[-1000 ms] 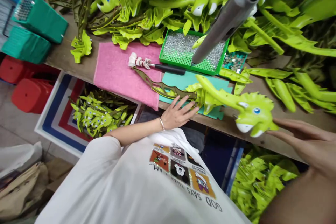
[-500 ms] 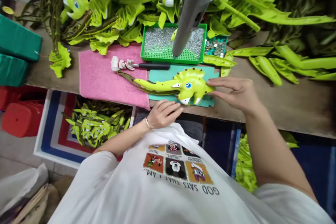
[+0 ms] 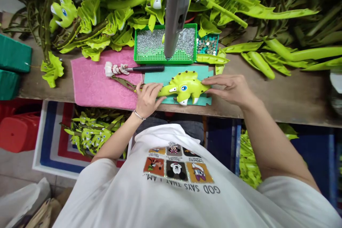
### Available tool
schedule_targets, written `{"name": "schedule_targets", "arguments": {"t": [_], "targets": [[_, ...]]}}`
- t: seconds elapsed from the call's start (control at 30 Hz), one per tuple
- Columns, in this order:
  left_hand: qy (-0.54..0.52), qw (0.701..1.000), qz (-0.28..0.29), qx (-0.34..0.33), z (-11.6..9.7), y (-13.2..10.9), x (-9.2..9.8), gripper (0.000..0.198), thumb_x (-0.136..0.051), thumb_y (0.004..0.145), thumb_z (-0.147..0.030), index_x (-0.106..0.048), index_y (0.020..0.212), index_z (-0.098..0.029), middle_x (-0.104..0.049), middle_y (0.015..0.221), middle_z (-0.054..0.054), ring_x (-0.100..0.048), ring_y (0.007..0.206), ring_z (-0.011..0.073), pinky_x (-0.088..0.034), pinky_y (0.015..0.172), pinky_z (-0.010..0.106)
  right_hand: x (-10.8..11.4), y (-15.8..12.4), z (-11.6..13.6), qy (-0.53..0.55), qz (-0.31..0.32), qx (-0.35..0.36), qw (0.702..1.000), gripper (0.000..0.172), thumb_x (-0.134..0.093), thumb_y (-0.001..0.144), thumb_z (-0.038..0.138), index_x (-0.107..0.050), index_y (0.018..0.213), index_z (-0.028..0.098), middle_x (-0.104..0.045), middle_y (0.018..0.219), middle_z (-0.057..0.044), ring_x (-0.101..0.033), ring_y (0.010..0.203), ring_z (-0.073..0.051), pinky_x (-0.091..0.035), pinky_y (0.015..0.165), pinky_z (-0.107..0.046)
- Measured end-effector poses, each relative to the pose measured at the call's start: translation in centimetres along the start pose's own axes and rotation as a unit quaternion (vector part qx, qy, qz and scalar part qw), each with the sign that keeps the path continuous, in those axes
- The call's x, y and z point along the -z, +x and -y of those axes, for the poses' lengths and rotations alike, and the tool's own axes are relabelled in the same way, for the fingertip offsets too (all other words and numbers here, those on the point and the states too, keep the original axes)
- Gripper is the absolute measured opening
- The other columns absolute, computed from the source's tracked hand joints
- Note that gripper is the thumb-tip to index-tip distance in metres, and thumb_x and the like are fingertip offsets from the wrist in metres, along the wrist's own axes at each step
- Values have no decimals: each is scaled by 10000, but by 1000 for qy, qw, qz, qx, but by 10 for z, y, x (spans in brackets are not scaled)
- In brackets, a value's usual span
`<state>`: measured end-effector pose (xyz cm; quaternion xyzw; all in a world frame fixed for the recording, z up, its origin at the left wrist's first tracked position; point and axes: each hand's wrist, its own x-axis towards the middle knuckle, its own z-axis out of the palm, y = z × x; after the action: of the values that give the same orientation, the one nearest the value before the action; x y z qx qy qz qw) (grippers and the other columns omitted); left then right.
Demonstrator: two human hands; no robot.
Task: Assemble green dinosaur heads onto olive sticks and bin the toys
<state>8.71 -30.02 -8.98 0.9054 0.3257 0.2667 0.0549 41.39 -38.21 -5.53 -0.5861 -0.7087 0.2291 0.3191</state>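
Note:
A lime-green plastic dinosaur toy [image 3: 189, 84], with a blue eye, white horn and spotted frill, lies across the turquoise mat [image 3: 157, 73]. Its long neck runs left towards a dark olive strip over the pink towel [image 3: 93, 82]. My left hand [image 3: 147, 97] is closed over the neck, fingers on top and thumb on the near side. At the head's right end, my right hand [image 3: 229, 87] pinches the pointed tip between thumb and fingers. Just behind the toy lies a black-handled tool [image 3: 146, 68] with white wrapping at its left end.
A green tray [image 3: 165, 58] of small metal screws stands behind the mat, beside a box of round metal pieces [image 3: 207, 45]. A grey electric screwdriver [image 3: 174, 17] hangs over the tray. Green toy parts [image 3: 107, 17] are heaped along the back. Below left is a striped crate [image 3: 50, 142].
My left hand has moved up and left from the table edge and taken hold of the toy's neck. The right hand keeps its pinch. The camera view has shifted slightly.

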Motion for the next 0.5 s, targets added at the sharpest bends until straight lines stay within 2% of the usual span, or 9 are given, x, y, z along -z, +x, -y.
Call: {"name": "schedule_targets", "arguments": {"t": [0.17,0.5], "targets": [[-13,1000,-9,-14,-1,-2,-2,320,-605,968,-436,-687,1170,-202,-758,1144,92,-663,1093,253,-312,1118,502,-1,-3,-3,-2,-8,9,1000,222,-755,826,343,-795,1034,273,-796,1038,-25,-764,958,-230,-628,899,-367],[-45,998,44,15,-1,-2,-4,326,-592,970,-433,-688,1193,-216,-741,1188,108,-636,1190,276,-304,1165,560,-3,-6,3,-29,-7,-7,1000,197,-726,836,311,-802,1016,293,-796,1038,-1,-764,949,-224,-625,916,-364]]}}
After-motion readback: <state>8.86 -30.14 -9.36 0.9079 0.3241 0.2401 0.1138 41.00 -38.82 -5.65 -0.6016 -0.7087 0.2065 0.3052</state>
